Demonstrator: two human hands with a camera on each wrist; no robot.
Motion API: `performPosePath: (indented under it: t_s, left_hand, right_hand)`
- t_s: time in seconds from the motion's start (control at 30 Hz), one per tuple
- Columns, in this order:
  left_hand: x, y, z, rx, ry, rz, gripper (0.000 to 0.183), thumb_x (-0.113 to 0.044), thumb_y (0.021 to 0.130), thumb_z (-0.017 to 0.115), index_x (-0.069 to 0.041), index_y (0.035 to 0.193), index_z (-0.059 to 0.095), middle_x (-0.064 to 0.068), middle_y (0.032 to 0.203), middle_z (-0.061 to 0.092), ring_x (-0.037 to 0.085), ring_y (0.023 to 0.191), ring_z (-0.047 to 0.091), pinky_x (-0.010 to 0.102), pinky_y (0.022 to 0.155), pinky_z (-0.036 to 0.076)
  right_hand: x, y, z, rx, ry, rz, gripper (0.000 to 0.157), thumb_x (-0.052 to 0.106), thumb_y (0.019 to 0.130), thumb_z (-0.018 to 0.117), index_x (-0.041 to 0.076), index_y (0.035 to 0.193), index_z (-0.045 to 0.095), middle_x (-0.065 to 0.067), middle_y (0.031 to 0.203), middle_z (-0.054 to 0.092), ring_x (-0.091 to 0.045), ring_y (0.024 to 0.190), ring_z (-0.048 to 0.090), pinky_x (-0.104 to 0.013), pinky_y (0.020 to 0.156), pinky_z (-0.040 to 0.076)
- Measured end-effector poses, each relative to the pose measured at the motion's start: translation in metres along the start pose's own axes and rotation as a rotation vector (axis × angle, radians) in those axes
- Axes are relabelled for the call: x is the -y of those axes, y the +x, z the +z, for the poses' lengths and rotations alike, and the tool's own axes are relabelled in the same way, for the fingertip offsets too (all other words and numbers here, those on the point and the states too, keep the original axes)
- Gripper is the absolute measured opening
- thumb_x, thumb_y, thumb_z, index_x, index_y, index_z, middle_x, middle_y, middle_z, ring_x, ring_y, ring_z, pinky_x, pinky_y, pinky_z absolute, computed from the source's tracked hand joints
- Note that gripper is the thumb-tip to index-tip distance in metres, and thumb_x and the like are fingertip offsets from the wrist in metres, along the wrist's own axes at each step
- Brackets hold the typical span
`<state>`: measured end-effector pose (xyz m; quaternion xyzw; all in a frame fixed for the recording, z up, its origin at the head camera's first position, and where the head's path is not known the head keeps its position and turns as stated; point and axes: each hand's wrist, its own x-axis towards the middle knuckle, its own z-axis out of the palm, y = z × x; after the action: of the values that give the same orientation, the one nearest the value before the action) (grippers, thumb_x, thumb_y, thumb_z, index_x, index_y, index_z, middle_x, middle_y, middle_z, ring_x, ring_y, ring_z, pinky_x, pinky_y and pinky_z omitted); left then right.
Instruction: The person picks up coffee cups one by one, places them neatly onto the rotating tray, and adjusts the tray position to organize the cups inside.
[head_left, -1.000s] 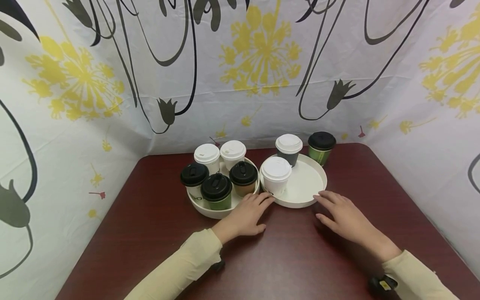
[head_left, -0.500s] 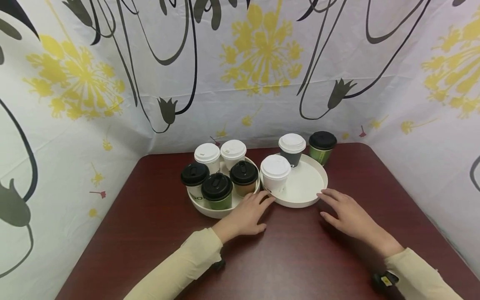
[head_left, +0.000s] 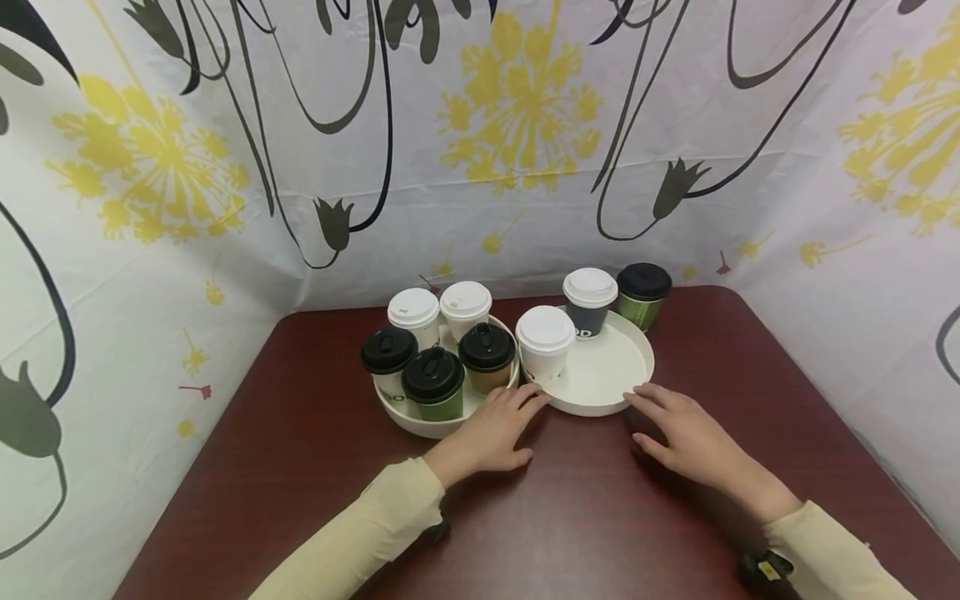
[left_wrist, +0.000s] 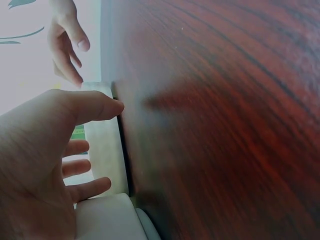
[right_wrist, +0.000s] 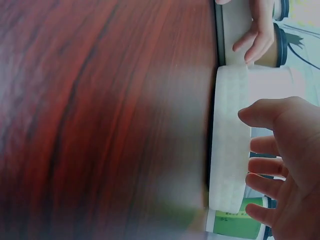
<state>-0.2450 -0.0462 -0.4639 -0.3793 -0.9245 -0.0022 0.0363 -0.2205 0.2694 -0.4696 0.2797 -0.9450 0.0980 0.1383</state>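
My left hand (head_left: pixel 491 429) rests with loosely bent fingers where two round white trays meet, fingertips right at their rims. At the front right rim of the right tray (head_left: pixel 618 362) are the fingertips of my right hand (head_left: pixel 693 437), its thumb apart from its fingers. On this tray stand a white paper cup (head_left: pixel 545 358) with a white lid, at the left, and a dark grey cup (head_left: pixel 587 320) with a white lid, at the back. The tray's pale side wall (right_wrist: pixel 230 142) shows in the right wrist view, close by the right thumb and fingers. Neither hand holds a cup.
The left tray (head_left: pixel 420 428) holds several lidded cups, including a green cup (head_left: pixel 441 407) and a brown cup (head_left: pixel 487 381) with black lids. Behind the right tray stands another green cup (head_left: pixel 640 313). A patterned cloth (head_left: pixel 480 242) hangs behind the dark red table (head_left: pixel 570 517).
The right tray's cups have shifted clockwise: the white one left and back, the dark grey one right. My right hand moved slightly right, then back left. My left hand stays put.
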Motion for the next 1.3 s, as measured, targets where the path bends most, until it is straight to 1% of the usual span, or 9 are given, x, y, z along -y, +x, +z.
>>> performPosePath:
  t_s: [0.2,0.47,0.6,0.8,1.13,1.3]
  left_hand:
    - [0.001,0.000,0.002,0.012,-0.007,-0.009,0.085,-0.043,0.082,0.073,-0.017,0.153,0.034,0.006,0.157,0.036,0.024,0.135,0.049,0.043,0.117,0.035]
    - [0.001,0.001,0.002,0.018,-0.011,-0.010,0.086,-0.044,0.082,0.072,-0.017,0.154,0.032,0.005,0.157,0.037,0.025,0.137,0.047,0.045,0.118,0.034]
    - [0.001,0.000,0.002,0.015,-0.009,-0.008,0.085,-0.043,0.083,0.072,-0.017,0.154,0.033,0.006,0.156,0.038,0.026,0.137,0.047,0.045,0.117,0.034]
    - [0.001,0.001,0.001,0.017,-0.009,-0.004,0.084,-0.043,0.083,0.072,-0.015,0.153,0.034,0.007,0.156,0.038,0.026,0.137,0.047,0.044,0.117,0.035]
    - [0.000,0.000,-0.001,0.020,-0.017,-0.010,0.083,-0.042,0.084,0.072,-0.015,0.153,0.035,0.007,0.156,0.039,0.026,0.138,0.046,0.045,0.117,0.035]
    - [0.001,0.000,0.000,0.014,-0.017,-0.007,0.082,-0.042,0.084,0.072,-0.015,0.152,0.035,0.007,0.156,0.038,0.026,0.138,0.047,0.044,0.117,0.035]
  right_hand:
    - [0.006,0.001,0.000,0.016,-0.015,0.000,0.058,0.026,0.084,0.075,0.005,0.135,0.059,-0.019,0.133,0.059,-0.038,0.125,0.056,-0.058,0.102,0.044]
    - [0.016,0.001,0.002,0.010,-0.021,-0.023,0.059,0.027,0.084,0.075,0.005,0.136,0.058,-0.016,0.132,0.059,-0.035,0.123,0.057,-0.058,0.101,0.044]
    - [0.016,0.001,0.002,0.012,-0.018,-0.028,0.059,0.027,0.085,0.075,0.006,0.137,0.058,-0.015,0.133,0.059,-0.034,0.123,0.057,-0.058,0.101,0.045]
    - [0.007,0.001,0.001,0.020,0.004,-0.020,0.057,0.027,0.086,0.074,0.007,0.137,0.058,-0.017,0.136,0.058,-0.036,0.124,0.057,-0.058,0.102,0.044]
    - [-0.018,0.003,-0.003,0.037,0.044,0.017,0.055,0.021,0.087,0.072,0.007,0.138,0.057,-0.019,0.140,0.054,-0.040,0.123,0.058,-0.058,0.099,0.046]
    - [-0.022,0.003,-0.003,0.051,0.062,0.020,0.057,0.021,0.087,0.072,0.007,0.139,0.055,-0.019,0.142,0.052,-0.040,0.123,0.059,-0.057,0.098,0.048]
